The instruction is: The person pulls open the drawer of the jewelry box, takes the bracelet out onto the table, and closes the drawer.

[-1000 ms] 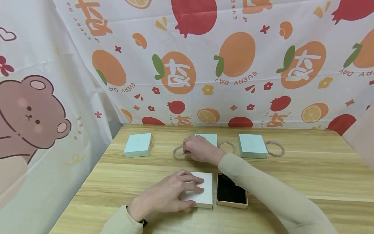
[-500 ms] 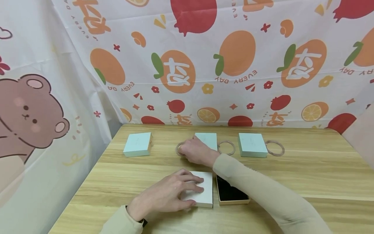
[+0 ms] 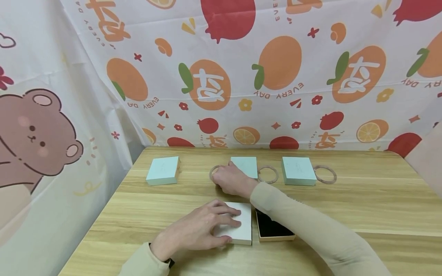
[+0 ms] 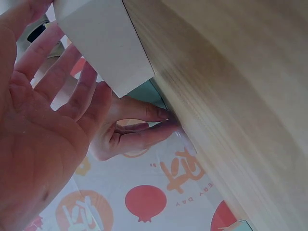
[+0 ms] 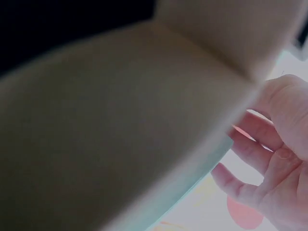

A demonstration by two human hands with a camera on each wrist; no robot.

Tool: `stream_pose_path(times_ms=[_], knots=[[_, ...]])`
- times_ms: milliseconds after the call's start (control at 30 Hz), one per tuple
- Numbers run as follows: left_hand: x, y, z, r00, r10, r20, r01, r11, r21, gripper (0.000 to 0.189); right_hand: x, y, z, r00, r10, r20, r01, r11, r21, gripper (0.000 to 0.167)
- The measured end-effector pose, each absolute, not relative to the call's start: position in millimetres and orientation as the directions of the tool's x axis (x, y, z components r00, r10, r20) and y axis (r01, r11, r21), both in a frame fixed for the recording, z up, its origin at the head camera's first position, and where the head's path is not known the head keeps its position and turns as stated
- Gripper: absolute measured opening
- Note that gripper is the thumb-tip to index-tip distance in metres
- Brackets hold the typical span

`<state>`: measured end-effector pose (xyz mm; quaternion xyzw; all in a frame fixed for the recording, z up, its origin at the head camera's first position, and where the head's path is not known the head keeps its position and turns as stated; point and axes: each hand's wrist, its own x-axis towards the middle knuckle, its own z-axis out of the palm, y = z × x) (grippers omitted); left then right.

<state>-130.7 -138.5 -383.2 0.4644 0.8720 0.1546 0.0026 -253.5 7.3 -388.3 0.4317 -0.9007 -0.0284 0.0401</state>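
One ring (image 3: 211,172) pinched by right hand (image 3: 232,179), gap leftward to mint box (image 3: 163,170); left hand (image 3: 203,227) spread on white box (image 3: 243,227), thumb near edge.

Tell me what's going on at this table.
A person's right hand pinches a pale ring near the middle teal box. The left hand rests on a white box, fingers spread, beside an open box lined in black. A second ring lies beside the middle teal box, a third ring beside the rightmost teal box.

Square white box (image 3: 246,228), under left hand (image 3: 203,226); round greyish-pink ring (image 3: 210,174), at right hand (image 3: 233,179); square mint box (image 3: 246,165), behind; fruit-patterned white cloth (image 3: 238,84), beyond.
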Motion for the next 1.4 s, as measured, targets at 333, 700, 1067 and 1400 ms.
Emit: stream_pose_path(times_ms=[333, 700, 1067, 1400], knots=[[-129.6, -138.7, -384.7, -0.576, 0.806, 0.135, 0.801, 0.525, 0.286, 0.035, -250.3, 5.8, -389.7, -0.572, -0.819, 0.042, -0.804, 0.57, 0.171, 0.02], [-129.8, -138.4, -385.0, -0.582, 0.804, 0.119, 0.795, 0.532, 0.293, 0.035, -248.6, 19.0, -384.8, -0.527, -0.842, 0.114, -0.845, 0.533, 0.039, 0.021], [-128.9, -138.7, -385.0, -0.579, 0.806, 0.12, 0.799, 0.532, 0.28, 0.034, -231.8, 86.7, -357.6, -0.539, -0.815, 0.215, -0.84, 0.538, -0.067, 0.008], [-128.1, -138.2, -383.9, -0.587, 0.801, 0.117, 0.797, 0.545, 0.263, 0.034, -207.8, 157.2, -374.2, -0.591, -0.779, 0.213, -0.806, 0.579, -0.119, 0.005]])
